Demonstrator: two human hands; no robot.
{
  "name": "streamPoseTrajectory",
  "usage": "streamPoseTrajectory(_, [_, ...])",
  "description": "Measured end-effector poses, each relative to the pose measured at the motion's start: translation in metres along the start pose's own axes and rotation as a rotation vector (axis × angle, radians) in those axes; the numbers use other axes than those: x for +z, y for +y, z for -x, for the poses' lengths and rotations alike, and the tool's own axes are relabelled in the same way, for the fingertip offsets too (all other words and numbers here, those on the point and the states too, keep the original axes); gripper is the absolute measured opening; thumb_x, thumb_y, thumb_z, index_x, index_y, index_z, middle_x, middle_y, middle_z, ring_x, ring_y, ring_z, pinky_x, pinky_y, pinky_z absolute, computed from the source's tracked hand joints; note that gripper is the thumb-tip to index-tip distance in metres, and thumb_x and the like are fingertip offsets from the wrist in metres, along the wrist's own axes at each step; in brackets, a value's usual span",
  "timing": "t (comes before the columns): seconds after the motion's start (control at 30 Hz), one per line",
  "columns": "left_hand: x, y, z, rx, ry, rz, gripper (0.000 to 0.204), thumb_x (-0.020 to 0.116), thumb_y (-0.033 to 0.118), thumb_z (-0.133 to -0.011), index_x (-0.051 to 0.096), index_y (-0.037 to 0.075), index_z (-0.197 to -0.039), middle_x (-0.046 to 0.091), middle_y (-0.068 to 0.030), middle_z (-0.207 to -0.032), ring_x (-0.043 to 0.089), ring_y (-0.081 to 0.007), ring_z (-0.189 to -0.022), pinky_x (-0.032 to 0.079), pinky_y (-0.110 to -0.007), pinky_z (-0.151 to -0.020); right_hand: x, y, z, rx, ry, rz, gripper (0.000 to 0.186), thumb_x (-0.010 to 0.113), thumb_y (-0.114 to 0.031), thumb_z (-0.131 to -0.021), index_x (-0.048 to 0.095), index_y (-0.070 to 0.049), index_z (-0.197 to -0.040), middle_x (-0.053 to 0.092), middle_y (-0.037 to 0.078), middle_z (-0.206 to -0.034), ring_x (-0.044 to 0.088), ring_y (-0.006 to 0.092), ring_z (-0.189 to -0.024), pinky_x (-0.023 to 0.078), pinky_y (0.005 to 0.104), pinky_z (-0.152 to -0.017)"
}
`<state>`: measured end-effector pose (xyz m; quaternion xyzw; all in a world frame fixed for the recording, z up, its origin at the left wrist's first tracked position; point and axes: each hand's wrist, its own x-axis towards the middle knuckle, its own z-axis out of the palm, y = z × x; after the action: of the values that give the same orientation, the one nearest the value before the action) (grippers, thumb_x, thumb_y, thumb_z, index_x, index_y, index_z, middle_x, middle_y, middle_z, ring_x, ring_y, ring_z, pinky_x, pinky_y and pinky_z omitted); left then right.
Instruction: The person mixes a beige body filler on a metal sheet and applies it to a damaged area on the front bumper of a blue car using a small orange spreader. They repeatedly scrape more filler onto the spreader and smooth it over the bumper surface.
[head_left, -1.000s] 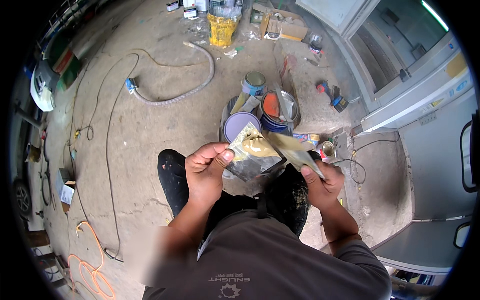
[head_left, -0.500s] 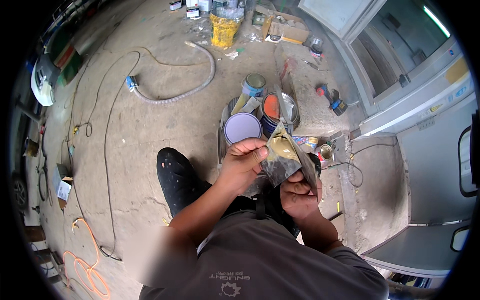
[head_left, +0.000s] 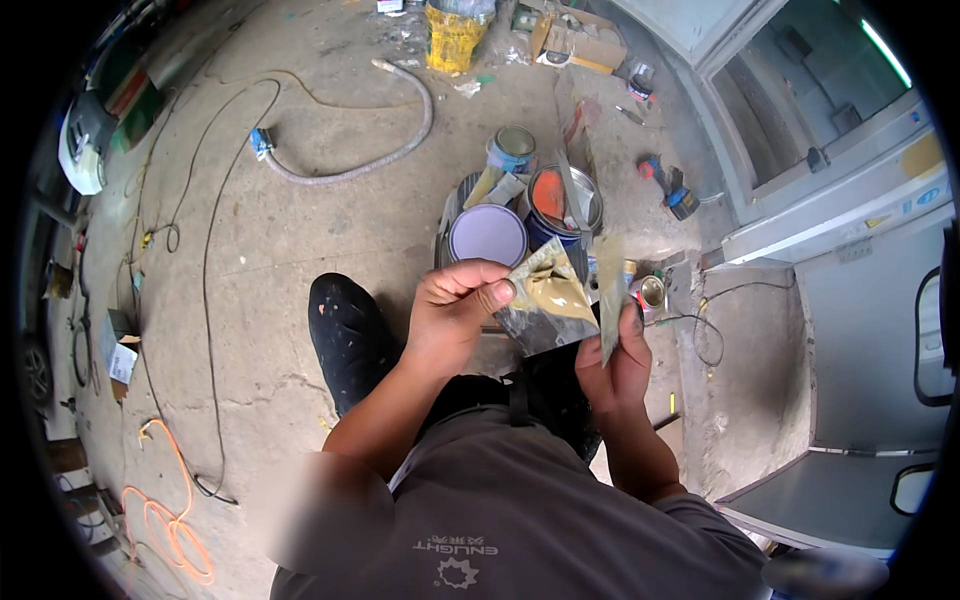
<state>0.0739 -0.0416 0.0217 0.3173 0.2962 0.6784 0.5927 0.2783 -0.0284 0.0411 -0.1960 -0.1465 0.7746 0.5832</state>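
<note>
Before my chest, my left hand pinches a thin, flat spreader by its edge, thumb on top. A tan-yellow lump of putty lies smeared across its face. My right hand grips a second, narrower spreader, coated with dried tan putty and tilted nearly edge-up, just right of the first. Just beyond my hands stand a tin with a lilac lid, a wide dark tin with an orange piece and a flat blade in its mouth, and a blue-rimmed tin.
A small red tin stands right of the hands. On the concrete step lies a cordless power tool. A grey hose and an orange cable cross the floor. At the far side are a yellow bucket and a cardboard box.
The right-hand spreader has lifted away from the putty and swung more upright to the right. The left-hand spreader has shifted slightly left, showing more of the putty.
</note>
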Motion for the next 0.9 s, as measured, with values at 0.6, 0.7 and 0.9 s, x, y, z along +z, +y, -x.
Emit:
streamPoseTrajectory(0.6, [0.004,0.009,0.027,0.095,0.116,-0.212,0.014,0.07,-0.001,-0.091,0.071,-0.006,-0.104,0.073,-0.0071,-0.092,0.064,-0.0112,-0.085,0.051,-0.027,-0.084,-0.053,-0.009,0.036,-0.603,-0.078,1.132,0.015,0.064,-0.011,-0.098,0.063,0.004,-0.092,0.065,0.006,-0.086,0.053,0.009,-0.075,0.042,0.026,-0.07])
streamPoseTrajectory(0.7, [0.004,0.006,0.028,0.083,0.127,-0.341,0.013,0.068,-0.001,-0.092,0.071,-0.007,-0.104,0.073,-0.0084,-0.094,0.064,-0.0115,-0.085,0.05,-0.026,-0.083,-0.014,-0.011,0.033,-0.636,-0.12,0.957,0.013,0.062,-0.008,-0.098,0.066,0.003,-0.094,0.068,0.004,-0.084,0.056,0.0081,-0.072,0.045,0.0247,-0.064])
streamPoseTrajectory(0.9, [0.007,0.006,0.031,0.042,0.175,-0.297,0.014,0.067,0.0,-0.093,0.071,-0.006,-0.104,0.073,-0.0067,-0.093,0.063,-0.01,-0.084,0.05,-0.025,-0.082,-0.015,-0.027,0.043,-0.669,-0.442,1.389,0.009,0.062,-0.002,-0.096,0.065,0.005,-0.09,0.064,0.013,-0.073,0.062,0.0199,-0.06,0.049,0.0298,-0.057])
